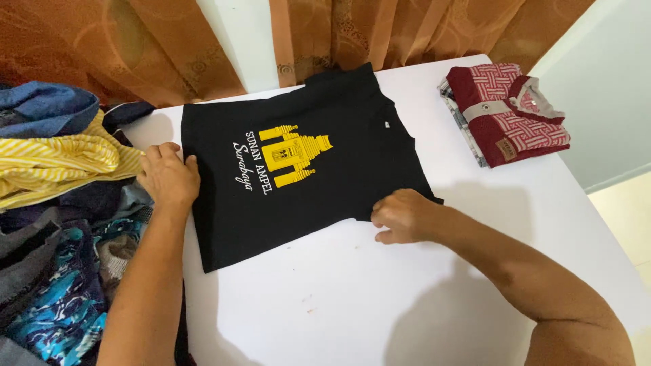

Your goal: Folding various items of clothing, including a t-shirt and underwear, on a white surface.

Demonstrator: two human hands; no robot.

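Item: black T-shirt (305,169), printed with a yellow building and white lettering, spread flat on the white table (420,291), hem toward the clothes heap, collar toward the far right.

Left hand (168,177): laid on the hem edge, fingers curled over the cloth and grasping it.

Right hand (401,215): set at the sleeve near the table's middle, fingers bent and pinching the cloth against the tabletop.

Handling note: the step is judged to be smoothing and squaring the shirt. It is best done with both edges drawn taut and level, wrinkles pressed out toward the rim, and the print kept centred.

Containers: none are seen. Loose holdings are noted instead: a heap of mixed clothes (61,203), yellow-striped, blue and patterned, at the left; a folded red patterned shirt (508,112) at the far right corner, well apart. Orange curtains (135,47) hang behind.
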